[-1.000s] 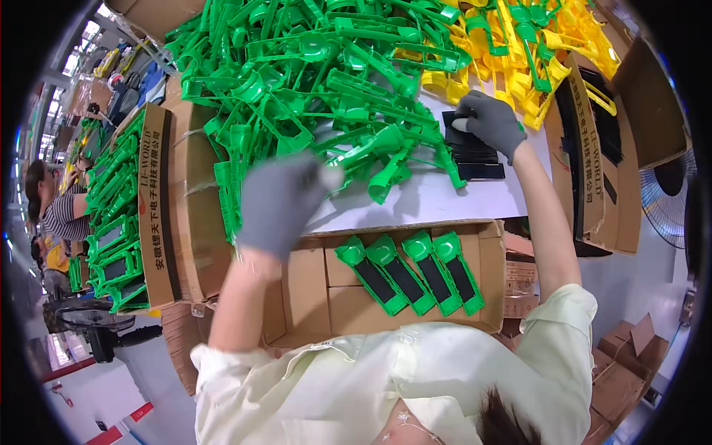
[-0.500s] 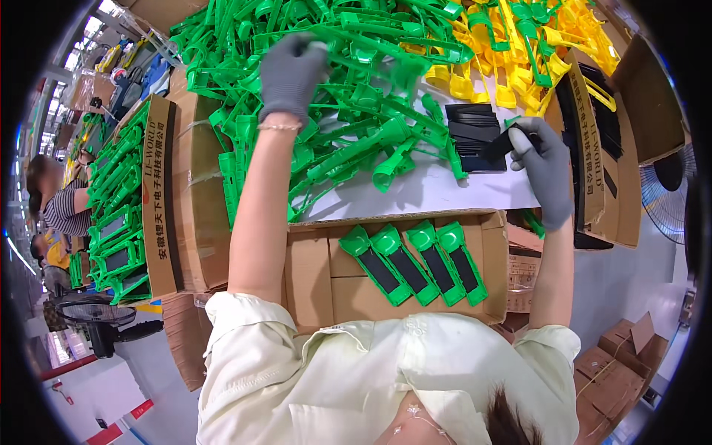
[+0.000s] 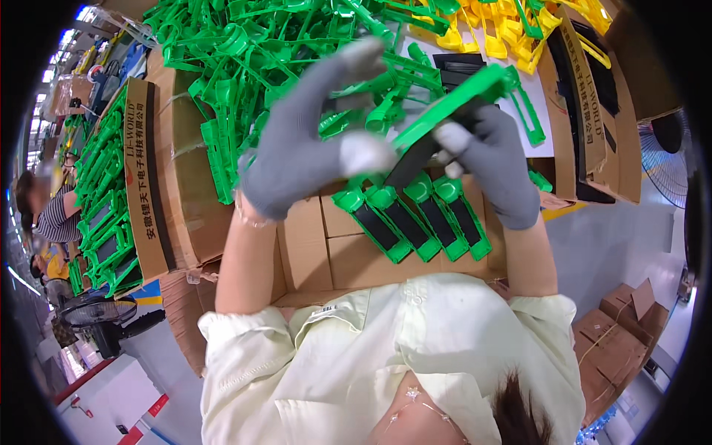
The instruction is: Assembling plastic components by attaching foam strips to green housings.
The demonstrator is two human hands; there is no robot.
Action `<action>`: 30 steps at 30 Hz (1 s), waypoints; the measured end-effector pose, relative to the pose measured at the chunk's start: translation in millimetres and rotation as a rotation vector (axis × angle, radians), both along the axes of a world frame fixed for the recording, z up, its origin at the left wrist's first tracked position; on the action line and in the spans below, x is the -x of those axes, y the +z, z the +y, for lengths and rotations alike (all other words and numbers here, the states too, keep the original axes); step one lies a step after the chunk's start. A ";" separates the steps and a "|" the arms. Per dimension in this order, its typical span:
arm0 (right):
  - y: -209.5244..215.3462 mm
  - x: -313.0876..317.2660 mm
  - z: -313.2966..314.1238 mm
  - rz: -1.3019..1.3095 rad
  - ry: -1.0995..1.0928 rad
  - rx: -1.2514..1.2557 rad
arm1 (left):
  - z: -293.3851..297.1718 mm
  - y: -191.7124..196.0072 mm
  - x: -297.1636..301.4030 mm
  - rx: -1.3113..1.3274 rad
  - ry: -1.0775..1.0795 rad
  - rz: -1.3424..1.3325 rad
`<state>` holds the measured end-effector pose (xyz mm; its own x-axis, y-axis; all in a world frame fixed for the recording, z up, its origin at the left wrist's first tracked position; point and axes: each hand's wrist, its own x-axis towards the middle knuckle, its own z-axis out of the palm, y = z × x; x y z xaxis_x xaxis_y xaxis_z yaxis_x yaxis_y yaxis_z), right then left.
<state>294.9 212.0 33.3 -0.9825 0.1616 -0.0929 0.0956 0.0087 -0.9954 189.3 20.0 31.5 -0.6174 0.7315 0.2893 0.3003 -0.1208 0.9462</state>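
Note:
My left hand (image 3: 300, 141), in a grey glove with pale fingertips, is open, thumb and fingers spread beside the near end of a long green plastic holder (image 3: 452, 104). My gloved right hand (image 3: 493, 163) is closed around that holder, which is tilted in the air. A black strip (image 3: 410, 165) hangs below the holder at my right fingertips; whether it touches the holder I cannot tell. Under my hands, several green holders with black strips in them (image 3: 415, 230) lie side by side in a cardboard box (image 3: 304, 248).
Loose green holders (image 3: 237, 52) are heaped at the far left, yellow ones (image 3: 512, 30) at the far right. Black strips (image 3: 456, 67) lie on the white surface behind the held holder. Cardboard boxes (image 3: 178, 178) flank me. A person (image 3: 55, 208) and a black fan (image 3: 100, 319) are at left.
My left hand has come back from the green heap toward me and opened. A green holder is now in my right hand, which has moved left from the black strips.

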 end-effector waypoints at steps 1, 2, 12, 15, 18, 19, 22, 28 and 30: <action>-8.0 -5.7 0.8 0.013 -0.126 0.067 | -6.9 -18.9 -5.8 -0.094 -0.037 -0.227; -20.1 -9.4 2.2 0.000 -0.200 0.081 | -9.5 -35.7 -17.4 -0.070 -0.094 -0.358; -53.9 -50.3 -2.6 -0.136 -0.248 0.044 | -21.4 -71.5 -55.2 -0.104 0.153 -0.801; -52.0 -66.0 7.0 -0.158 -0.219 -0.115 | -26.8 -73.1 -55.9 -0.044 0.145 -0.836; -35.2 -70.7 9.3 -0.018 -0.363 -0.081 | -23.9 -80.0 -61.5 -0.070 0.175 -0.839; -28.0 -69.6 6.6 -0.022 -0.364 -0.081 | -24.0 -82.6 -62.5 -0.057 0.159 -0.855; -23.1 -62.2 -6.3 -0.204 -0.339 0.001 | -22.7 -83.4 -64.7 -0.046 0.110 -0.910; -33.1 -56.3 -10.2 -0.240 -0.216 -0.147 | -20.9 -81.4 -66.9 -0.033 0.068 -0.986; -34.8 -56.4 -10.1 -0.235 -0.227 -0.209 | -20.8 -82.7 -66.9 -0.023 0.065 -0.998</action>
<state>351.3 201.9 -1.5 -0.8753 0.4118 -0.2533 0.3436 0.1610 -0.9252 256.3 -0.8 -51.2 -0.6238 0.6883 -0.3703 -0.6241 -0.1535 0.7661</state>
